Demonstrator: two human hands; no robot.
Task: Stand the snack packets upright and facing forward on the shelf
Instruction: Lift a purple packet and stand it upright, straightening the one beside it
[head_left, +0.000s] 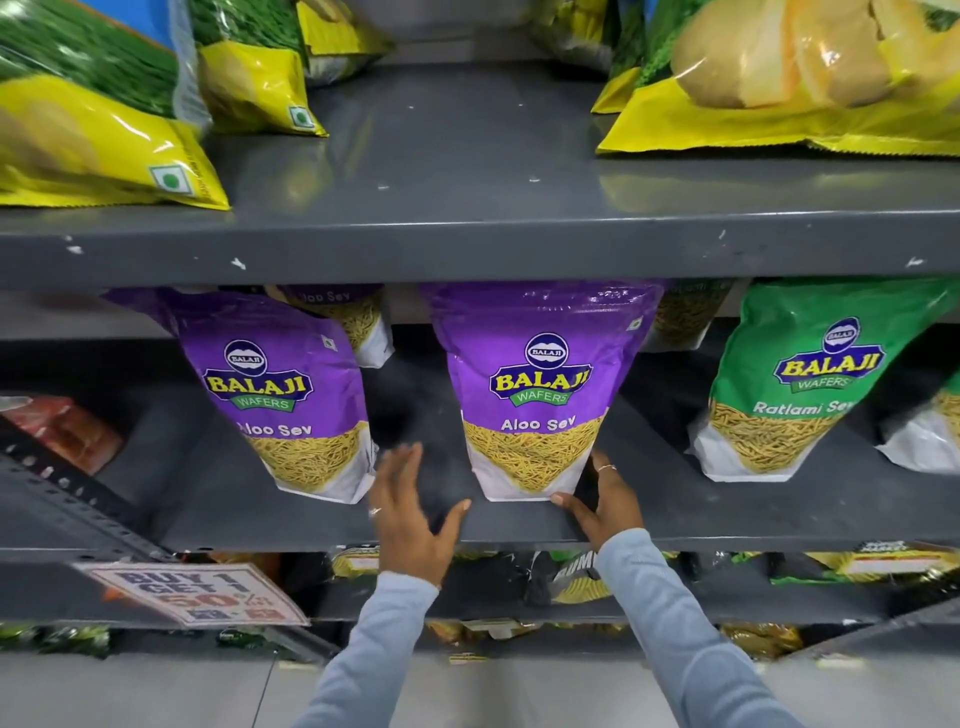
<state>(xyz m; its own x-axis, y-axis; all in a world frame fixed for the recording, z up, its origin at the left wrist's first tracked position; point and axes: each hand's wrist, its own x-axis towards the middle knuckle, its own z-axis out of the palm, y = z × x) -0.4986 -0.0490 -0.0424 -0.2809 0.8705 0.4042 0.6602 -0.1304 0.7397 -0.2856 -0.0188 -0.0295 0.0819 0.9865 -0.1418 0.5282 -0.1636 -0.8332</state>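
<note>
Fingers (602, 470) of right hand (605, 506) curled against lower right edge of middle purple packet (537, 395), thumb at its base. Left hand (410, 512) open, fingers spread, hovering just left, apart from it. Packet upright, facing forward on grey shelf (727, 514), between another purple packet (288, 395) and green packet (795, 379).

promo sign (195, 592) "BUY 1 GET 1" lower left | perforated upright (62, 488) | floor (156, 691)

L hand (410, 512) blurred — rear packets (337, 312) half-hidden.
</note>
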